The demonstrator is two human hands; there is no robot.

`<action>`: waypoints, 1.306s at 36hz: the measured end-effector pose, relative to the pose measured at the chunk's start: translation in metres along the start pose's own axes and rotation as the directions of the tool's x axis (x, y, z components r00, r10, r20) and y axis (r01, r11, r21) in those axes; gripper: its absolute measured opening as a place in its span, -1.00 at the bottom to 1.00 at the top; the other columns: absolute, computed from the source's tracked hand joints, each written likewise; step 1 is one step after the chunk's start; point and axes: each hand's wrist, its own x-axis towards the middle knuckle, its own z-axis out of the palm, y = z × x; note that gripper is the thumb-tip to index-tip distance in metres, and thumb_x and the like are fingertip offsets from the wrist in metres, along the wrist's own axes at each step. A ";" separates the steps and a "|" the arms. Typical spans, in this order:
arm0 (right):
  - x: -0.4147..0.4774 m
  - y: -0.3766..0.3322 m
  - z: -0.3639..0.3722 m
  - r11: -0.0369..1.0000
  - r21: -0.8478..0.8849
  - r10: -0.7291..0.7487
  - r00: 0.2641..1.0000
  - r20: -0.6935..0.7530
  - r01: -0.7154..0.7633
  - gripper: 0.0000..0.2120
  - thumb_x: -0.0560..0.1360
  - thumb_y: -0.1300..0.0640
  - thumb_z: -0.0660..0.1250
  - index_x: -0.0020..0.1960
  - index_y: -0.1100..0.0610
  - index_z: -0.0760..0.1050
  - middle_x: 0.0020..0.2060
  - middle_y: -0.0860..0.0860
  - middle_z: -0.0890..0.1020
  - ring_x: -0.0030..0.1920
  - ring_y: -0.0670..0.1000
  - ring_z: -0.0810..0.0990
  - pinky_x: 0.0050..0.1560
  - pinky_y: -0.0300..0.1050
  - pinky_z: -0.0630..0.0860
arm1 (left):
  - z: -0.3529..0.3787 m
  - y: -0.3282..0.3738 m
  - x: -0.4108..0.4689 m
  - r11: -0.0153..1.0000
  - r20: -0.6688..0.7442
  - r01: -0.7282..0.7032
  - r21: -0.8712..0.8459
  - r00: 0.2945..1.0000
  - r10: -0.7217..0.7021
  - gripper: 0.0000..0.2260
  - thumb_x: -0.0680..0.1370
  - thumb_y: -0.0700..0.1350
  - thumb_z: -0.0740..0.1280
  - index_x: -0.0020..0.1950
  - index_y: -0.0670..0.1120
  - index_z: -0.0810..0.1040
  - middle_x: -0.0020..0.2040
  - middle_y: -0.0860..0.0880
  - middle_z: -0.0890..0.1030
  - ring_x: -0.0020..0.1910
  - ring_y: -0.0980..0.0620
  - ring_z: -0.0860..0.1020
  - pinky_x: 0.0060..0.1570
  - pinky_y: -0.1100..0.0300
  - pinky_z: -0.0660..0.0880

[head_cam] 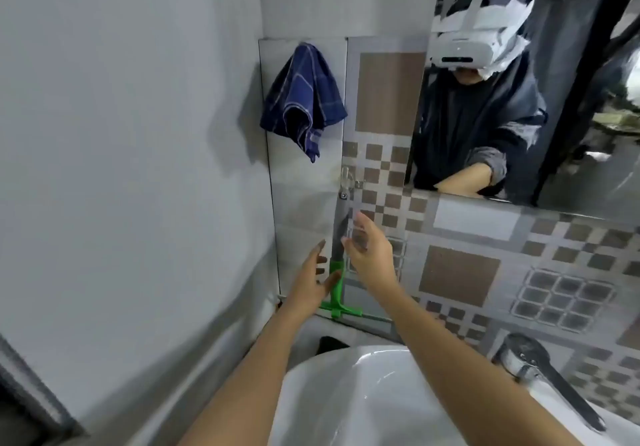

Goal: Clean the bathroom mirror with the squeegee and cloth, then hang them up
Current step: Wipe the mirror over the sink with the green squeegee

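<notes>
The squeegee (pixel 337 272) hangs upright against the tiled wall (pixel 460 272), directly below the small metal hook (pixel 347 182), its dark handle running up toward that hook and its green head and blade at the bottom. We judge it hangs blade-down so water can drip off toward the white basin (pixel 363 393) below. Our left hand (pixel 313 286) is spread open, fingers just beside the green neck; we cannot tell whether they touch it. Our right hand (pixel 369 255) is also open, fingers loosely curled near the handle's upper part, gripping nothing that we can see.

The blue checked cloth (pixel 304 99) is draped from a peg above and left of the hook, well apart from our hands, presumably to dry. The mirror (pixel 571 81) sits up and right of the hook, the chrome tap (pixel 540 373) far below and right. We can read no brand, label or writing anywhere.
</notes>
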 end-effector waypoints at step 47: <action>-0.078 -0.138 -0.126 0.912 0.321 -0.107 0.905 -0.411 0.254 -0.60 0.42 0.21 0.42 0.20 0.10 0.38 0.06 0.08 0.59 0.06 0.01 0.60 0.11 0.03 0.58 | -0.020 0.125 -0.100 0.884 -0.144 -0.445 0.147 0.874 0.464 -0.69 0.55 -0.22 0.26 0.30 -0.18 0.43 0.02 -0.02 0.48 -0.04 0.09 0.47 -0.10 0.57 0.38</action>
